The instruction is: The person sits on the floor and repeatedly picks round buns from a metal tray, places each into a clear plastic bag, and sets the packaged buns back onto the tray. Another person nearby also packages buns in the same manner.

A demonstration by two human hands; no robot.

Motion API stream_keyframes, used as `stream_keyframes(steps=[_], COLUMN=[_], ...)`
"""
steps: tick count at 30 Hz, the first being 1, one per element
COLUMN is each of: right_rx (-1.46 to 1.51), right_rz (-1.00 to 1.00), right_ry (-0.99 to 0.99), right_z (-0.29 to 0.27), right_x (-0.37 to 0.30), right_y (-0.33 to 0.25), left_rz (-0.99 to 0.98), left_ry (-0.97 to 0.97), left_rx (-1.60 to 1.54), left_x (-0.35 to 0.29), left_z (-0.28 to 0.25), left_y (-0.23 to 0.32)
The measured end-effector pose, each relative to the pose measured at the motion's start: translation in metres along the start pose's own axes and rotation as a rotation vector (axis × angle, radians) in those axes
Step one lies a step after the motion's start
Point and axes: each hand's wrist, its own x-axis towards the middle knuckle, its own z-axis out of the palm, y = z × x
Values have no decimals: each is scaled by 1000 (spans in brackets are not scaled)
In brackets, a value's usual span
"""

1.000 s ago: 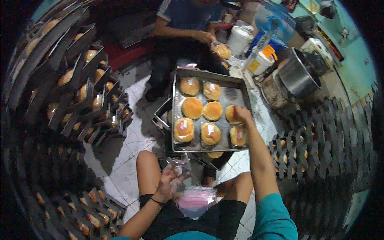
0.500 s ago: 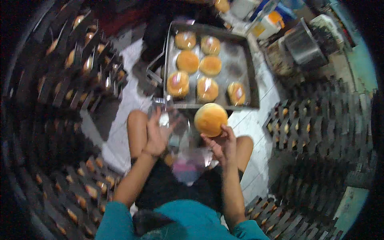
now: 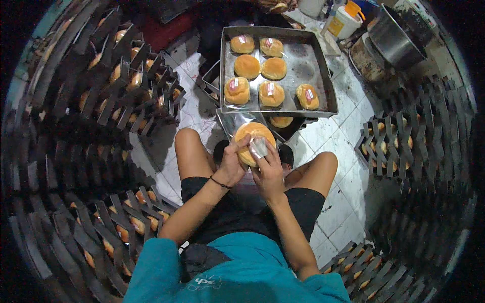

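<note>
A round golden bun [image 3: 256, 130] is held between both my hands, above my lap and just short of the tray. My left hand [image 3: 231, 165] grips its left side, thumb on top. Against its right side my right hand [image 3: 269, 174] is closed, with shiny clear plastic [image 3: 258, 147] bunched at its fingers. More clear film [image 3: 237, 117] shows at the bun's far left, like a bag; how much of the bun it covers I cannot tell. Ahead lies a metal baking tray [image 3: 308, 55] with several buns; most are wrapped and labelled, while the middle pair [image 3: 247, 67] shows no label.
Under the tray's near edge another bun [image 3: 281, 121] sits in a lower dark tray. Stacked racks of buns stand at left [image 3: 134, 81] and right [image 3: 389, 146]. A metal pot [image 3: 396, 38] and a white jug with an orange lid [image 3: 344, 22] stand at the far right.
My left hand, open and apart before, has come in to the bun. The bun has moved slightly left, and clear plastic is now against it.
</note>
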Motion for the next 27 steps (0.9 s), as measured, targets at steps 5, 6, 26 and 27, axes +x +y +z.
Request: stream_keyframes(steps=[5,6,26,27], right_rx=[80,80,2,0], right_rz=[-76,-51,125,60], right_ry=[-72,-34,-213,-227], right_z=[5,3,-16,-21], right_x=[8,7,-4,-5], right_y=[-17,-19,-50,-50], left_rz=[9,-1,-158,-158], left_ry=[51,108,-277,-280], left_rx=[-65,-5,-418,-432], left_x=[-21,-25,22,23], left_z=[7,4,-51,-49], left_y=[-3,-8,-13,-10])
